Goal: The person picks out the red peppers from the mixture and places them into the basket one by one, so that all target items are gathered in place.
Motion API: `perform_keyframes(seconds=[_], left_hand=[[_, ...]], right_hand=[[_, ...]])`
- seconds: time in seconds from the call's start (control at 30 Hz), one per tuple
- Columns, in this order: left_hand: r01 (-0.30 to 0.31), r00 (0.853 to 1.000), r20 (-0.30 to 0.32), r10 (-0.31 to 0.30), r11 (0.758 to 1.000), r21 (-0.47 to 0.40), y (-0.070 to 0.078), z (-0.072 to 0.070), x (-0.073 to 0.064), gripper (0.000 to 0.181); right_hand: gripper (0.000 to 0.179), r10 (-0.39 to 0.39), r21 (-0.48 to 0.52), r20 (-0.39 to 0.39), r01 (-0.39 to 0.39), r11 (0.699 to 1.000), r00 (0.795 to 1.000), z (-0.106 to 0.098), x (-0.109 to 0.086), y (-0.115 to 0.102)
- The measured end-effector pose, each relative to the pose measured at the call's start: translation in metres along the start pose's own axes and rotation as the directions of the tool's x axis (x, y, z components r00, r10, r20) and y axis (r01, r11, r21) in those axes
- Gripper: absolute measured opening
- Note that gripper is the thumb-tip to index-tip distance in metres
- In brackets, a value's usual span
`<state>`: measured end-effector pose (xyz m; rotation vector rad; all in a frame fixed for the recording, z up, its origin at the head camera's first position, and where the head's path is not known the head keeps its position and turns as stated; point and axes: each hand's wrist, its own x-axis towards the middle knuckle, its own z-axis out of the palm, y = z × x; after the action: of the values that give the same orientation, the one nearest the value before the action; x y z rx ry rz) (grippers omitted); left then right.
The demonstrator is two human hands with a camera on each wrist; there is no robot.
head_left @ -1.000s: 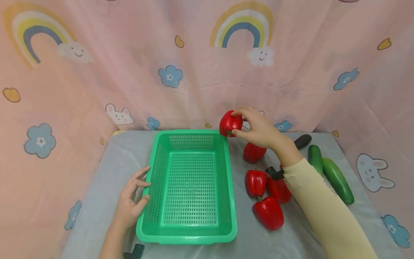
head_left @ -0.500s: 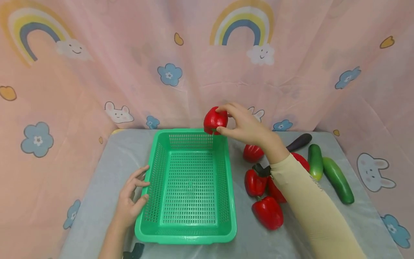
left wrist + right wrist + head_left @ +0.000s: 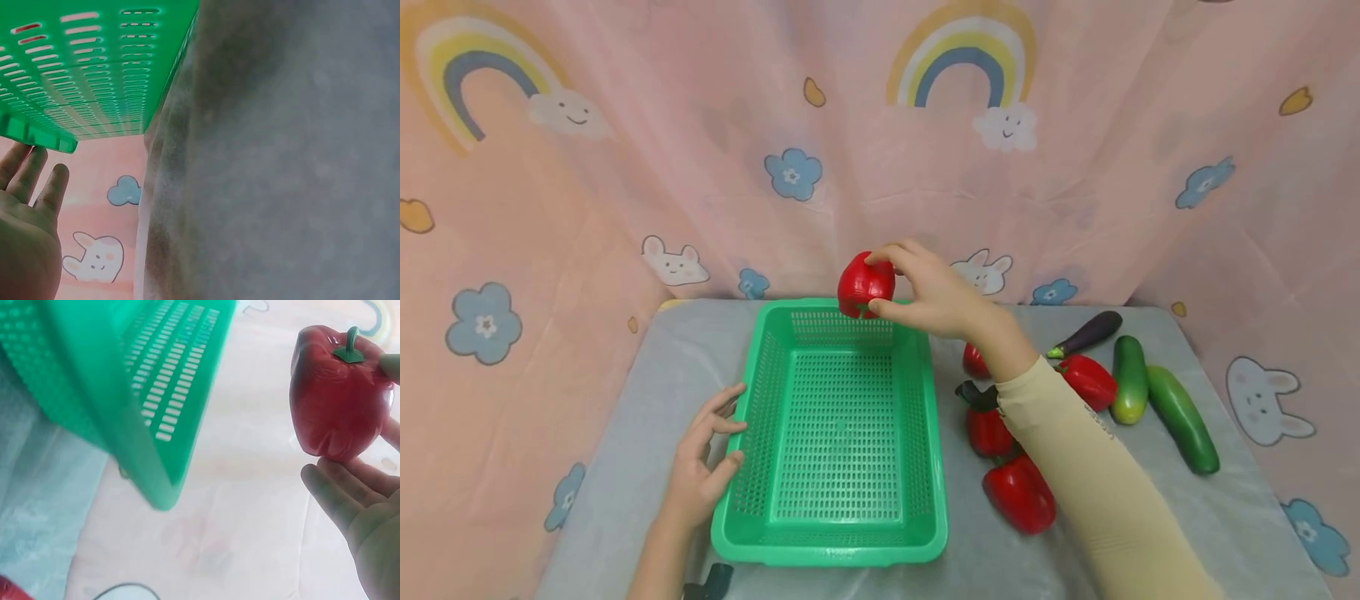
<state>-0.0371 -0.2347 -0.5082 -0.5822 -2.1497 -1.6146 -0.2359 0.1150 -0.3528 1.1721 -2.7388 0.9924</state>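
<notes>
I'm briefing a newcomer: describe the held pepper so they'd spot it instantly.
On the grey table, find the green basket. Near its far rim, the right hand holds a green-stemmed red pepper. Unlike the other red peppers, on the table right of the basket, it is up in the air.

No text, number or brand can be read in these views. On the beige right sleeve [image 3: 1086, 475] of the person there is a short row of small dark marks [image 3: 1099, 422], which lies along the edge of the forearm and looks like printing. It is too small and too blurred, so I cannot tell the letters.
</notes>
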Motion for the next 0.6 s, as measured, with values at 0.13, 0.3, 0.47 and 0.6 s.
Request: perform_keyframes(seconds=[0.13,0.3,0.47,0.6], left_hand=[[-0.001,1.0,-0.003,0.001,1.0,0.002,0.002,0.001,0.001,0.036],[0.05,0.999,0.002,-0.05,0.999,0.007,0.001,0.001,0.001,0.035],[0.041,0.999,0.0,-0.041,0.999,0.022,0.0,0.0,0.0,0.033],[0.029,1.0,-0.007,-0.029,0.999,0.025,-0.001,0.0,-0.001,0.032]], right_hand=[[0.059,-0.01,0.029,-0.001,0.01,1.0,1.0,0.006,0.003,-0.007],[0.056,-0.022,0.063,-0.001,0.022,0.998,1.0,0.017,0.01,-0.012],[0.055,-0.031,0.07,0.012,0.03,0.997,0.999,0.028,0.018,-0.016],[0.056,-0.036,0.071,0.02,0.034,0.997,0.999,0.035,0.023,-0.02]])
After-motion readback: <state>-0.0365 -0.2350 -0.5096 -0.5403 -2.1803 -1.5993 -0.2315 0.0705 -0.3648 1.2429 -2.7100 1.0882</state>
